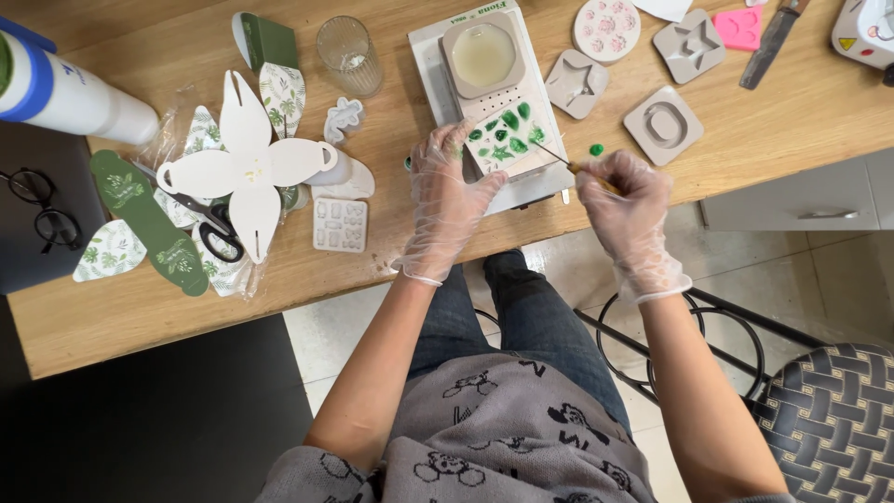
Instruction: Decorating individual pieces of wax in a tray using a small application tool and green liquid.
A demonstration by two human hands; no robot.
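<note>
Leaf-shaped cavities in a pale silicone mould (507, 140), partly filled with green, are getting touched up near the front edge of the wooden table (140, 307), where the mould is sitting on a white kitchen scale (438, 74). A person in clear gloves is steadying the mould's near-left corner with the left hand (445, 200), fingers spread and pressing on it rather than gripping, while the right hand (626, 200) is pinching a thin stick (551, 155) whose tip is reaching the mould's right side. Doing this well seems to call for a firm brace and small, light strokes, so the green is staying inside each cavity. A round mould (483, 55) holding pale liquid is resting farther back on the scale. Grey moulds (663, 123) are lying toward the far right corner, a drinking glass (347, 54) behind. White and green leaf-printed card cut-outs (247, 158), scissors (212, 224) and spectacles (42, 207) are filling the left end. The stick's tip is too fine to make out, and a knife (771, 42) and a white appliance are being cut off at the far edge
</note>
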